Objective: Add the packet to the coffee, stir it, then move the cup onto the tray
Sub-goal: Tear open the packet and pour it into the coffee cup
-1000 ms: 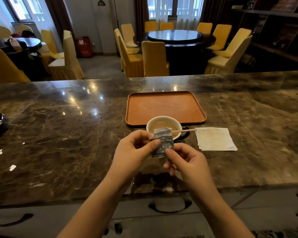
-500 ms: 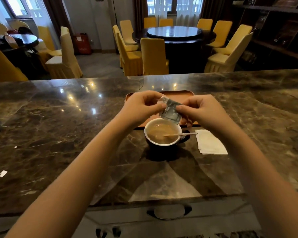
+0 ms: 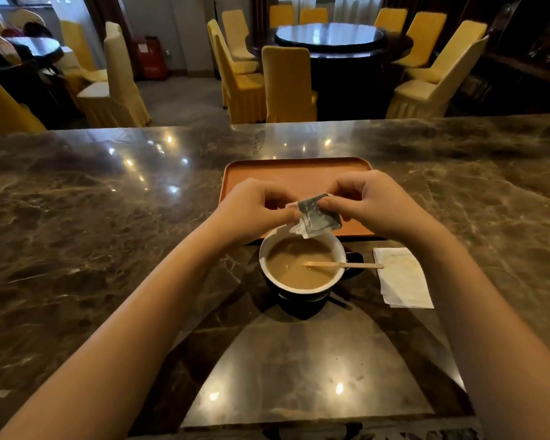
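Your left hand (image 3: 254,208) and right hand (image 3: 375,204) both pinch the small grey printed packet (image 3: 315,215), its lettering too blurred to read, above the far rim of the black white-lined cup of milky coffee (image 3: 302,265). A wooden stirrer (image 3: 343,265) rests in it. The orange rectangular tray (image 3: 296,176) lies behind; a folded white napkin (image 3: 402,277) lies right on the brown marble counter (image 3: 108,233).

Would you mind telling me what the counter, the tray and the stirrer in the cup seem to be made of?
Counter: polished brown marble or a stone look-alike, judging by the pale veins and sharp light reflections.
Tray: matte orange-brown, probably plastic or coated wood; it shows an even colour and no glare.
Stirrer: thin, flat and pale tan, most likely wood.
Cup: glossy, white inside and dark outside, likely glazed ceramic.
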`<action>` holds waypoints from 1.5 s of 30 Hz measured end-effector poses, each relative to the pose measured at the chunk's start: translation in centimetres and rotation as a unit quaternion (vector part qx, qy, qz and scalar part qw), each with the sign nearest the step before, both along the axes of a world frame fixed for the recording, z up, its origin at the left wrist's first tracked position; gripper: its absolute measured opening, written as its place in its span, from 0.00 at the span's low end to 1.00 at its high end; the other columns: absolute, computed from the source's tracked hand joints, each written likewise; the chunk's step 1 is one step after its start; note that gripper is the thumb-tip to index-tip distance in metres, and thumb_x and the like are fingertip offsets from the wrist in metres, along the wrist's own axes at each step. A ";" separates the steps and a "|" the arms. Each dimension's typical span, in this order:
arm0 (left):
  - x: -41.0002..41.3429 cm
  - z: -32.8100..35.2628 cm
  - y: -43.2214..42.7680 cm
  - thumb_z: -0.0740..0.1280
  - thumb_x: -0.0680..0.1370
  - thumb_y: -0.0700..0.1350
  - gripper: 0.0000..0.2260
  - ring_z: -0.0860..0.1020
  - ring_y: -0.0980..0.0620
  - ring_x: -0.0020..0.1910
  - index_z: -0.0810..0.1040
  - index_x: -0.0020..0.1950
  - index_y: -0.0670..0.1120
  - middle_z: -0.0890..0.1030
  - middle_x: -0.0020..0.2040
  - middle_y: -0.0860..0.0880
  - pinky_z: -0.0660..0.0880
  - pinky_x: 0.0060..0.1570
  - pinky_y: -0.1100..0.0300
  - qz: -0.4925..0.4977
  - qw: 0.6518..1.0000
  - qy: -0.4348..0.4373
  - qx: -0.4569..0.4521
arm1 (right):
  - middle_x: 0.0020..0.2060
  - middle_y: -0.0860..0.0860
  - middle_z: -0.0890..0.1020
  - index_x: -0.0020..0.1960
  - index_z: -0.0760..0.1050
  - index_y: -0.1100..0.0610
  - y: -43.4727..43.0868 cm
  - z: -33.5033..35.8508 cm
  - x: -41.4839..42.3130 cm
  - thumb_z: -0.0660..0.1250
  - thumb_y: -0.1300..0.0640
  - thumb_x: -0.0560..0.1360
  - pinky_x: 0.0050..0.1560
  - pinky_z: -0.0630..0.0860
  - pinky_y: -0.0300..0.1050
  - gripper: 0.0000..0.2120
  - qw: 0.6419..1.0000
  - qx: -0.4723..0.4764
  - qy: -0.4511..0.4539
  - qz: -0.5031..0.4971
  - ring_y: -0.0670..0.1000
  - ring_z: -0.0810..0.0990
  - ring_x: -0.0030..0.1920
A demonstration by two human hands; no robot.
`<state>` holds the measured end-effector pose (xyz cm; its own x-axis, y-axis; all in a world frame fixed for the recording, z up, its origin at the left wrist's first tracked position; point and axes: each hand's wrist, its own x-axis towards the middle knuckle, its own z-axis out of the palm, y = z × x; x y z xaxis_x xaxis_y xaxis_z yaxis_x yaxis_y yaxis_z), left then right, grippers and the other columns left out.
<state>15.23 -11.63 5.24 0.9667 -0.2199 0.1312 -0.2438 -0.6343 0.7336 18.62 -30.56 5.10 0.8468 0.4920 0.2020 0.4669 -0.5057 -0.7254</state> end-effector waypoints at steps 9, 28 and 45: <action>-0.3 -1.0 0.2 0.69 0.72 0.44 0.06 0.80 0.45 0.41 0.81 0.44 0.42 0.83 0.41 0.41 0.78 0.47 0.49 0.056 0.996 -0.036 -0.062 | 0.38 0.56 0.82 0.47 0.80 0.58 0.3 -1.8 -0.3 0.68 0.58 0.72 0.35 0.74 0.32 0.06 0.993 0.098 0.068 0.016 0.46 0.78 0.35; -0.5 -2.4 0.0 0.69 0.72 0.47 0.04 0.78 0.45 0.37 0.81 0.40 0.48 0.82 0.37 0.45 0.78 0.42 0.45 0.062 0.995 -0.044 -0.066 | 0.32 0.46 0.79 0.40 0.78 0.54 0.3 -2.0 -0.7 0.67 0.57 0.72 0.35 0.73 0.32 0.03 0.999 0.049 -0.013 -0.004 0.43 0.77 0.34; -0.8 -2.3 0.3 0.71 0.71 0.46 0.04 0.79 0.45 0.39 0.82 0.43 0.47 0.82 0.38 0.48 0.76 0.44 0.45 0.071 0.993 -0.063 -0.074 | 0.34 0.45 0.79 0.44 0.79 0.56 0.2 -1.5 -1.2 0.68 0.60 0.71 0.37 0.74 0.32 0.03 0.997 0.074 -0.015 -0.009 0.44 0.77 0.35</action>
<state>14.40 -11.32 2.94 0.9603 -0.0527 0.2738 -0.2559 -0.5568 0.7903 17.40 -30.38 3.56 0.8471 0.4403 0.2977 0.4824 -0.4018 -0.7784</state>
